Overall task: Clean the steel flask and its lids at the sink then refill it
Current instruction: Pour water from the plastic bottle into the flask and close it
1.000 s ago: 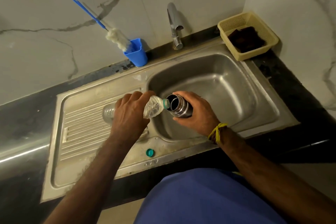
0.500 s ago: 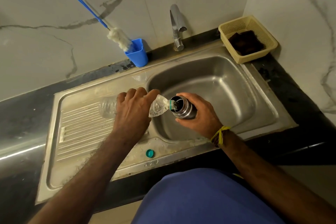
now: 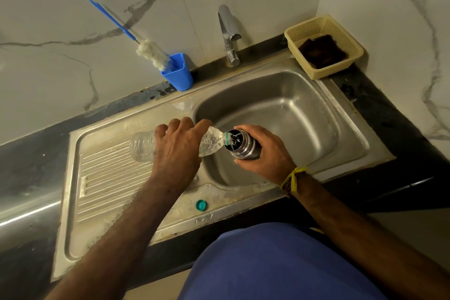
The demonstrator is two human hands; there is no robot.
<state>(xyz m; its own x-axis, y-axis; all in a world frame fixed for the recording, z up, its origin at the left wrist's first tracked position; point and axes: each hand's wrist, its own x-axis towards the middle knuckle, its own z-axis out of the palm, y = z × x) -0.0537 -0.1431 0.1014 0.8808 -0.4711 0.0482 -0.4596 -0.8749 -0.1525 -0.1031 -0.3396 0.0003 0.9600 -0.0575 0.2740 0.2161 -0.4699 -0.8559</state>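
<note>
My right hand (image 3: 265, 153) grips the steel flask (image 3: 243, 147), open-mouthed and upright over the left part of the sink basin (image 3: 304, 114). My left hand (image 3: 179, 147) holds a clear plastic water bottle (image 3: 211, 140) tipped almost flat, with its neck at the flask's mouth. Rippling water shows inside the flask's mouth. The bottle's green cap (image 3: 201, 205) lies on the sink's front rim. The flask's lids are not in sight.
A tap (image 3: 229, 34) stands behind the basin. A blue cup (image 3: 179, 74) with a bottle brush (image 3: 151, 52) leans on the wall. A yellow basket (image 3: 323, 45) with a dark cloth sits at the back right. The ribbed drainboard (image 3: 107, 178) lies at the left.
The bottle has tipped further, its base raised over the drainboard and its neck now at the flask's mouth. Both hands stay roughly in place over the basin's left edge.
</note>
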